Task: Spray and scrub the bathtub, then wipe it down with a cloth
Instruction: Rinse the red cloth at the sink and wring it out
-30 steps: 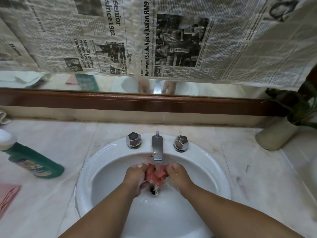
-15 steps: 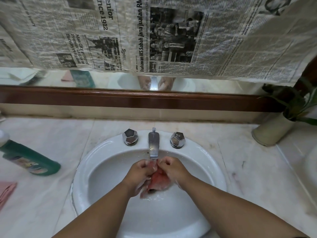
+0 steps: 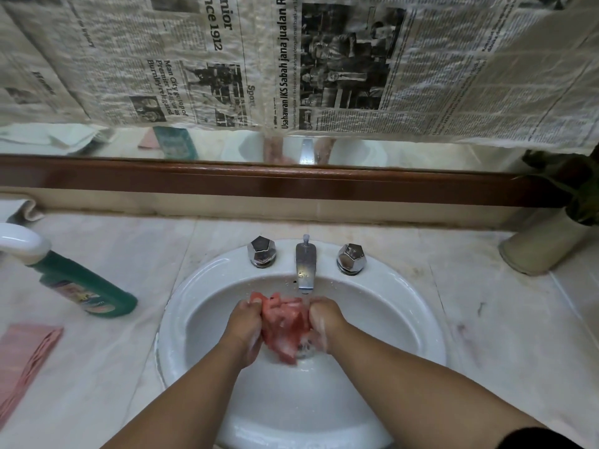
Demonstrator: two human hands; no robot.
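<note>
A wet pink cloth is bunched between both hands under the chrome tap of a white sink. Water runs from the tap onto it. My left hand grips the cloth's left side, with an upper corner sticking out above the fingers. My right hand grips the right side, and soap suds show on its fingers. The cloth's lower end hangs toward the drain. No bathtub is in view.
A green cleaner bottle with a white cap lies on the marble counter at the left. A folded pink cloth sits at the left edge. A potted plant stands at the back right. Two chrome knobs flank the tap; newspaper covers the mirror.
The hands have worked the cloth under the running water, spreading it wider and lifting its left corner above my left fingers. The view has shifted slightly.
</note>
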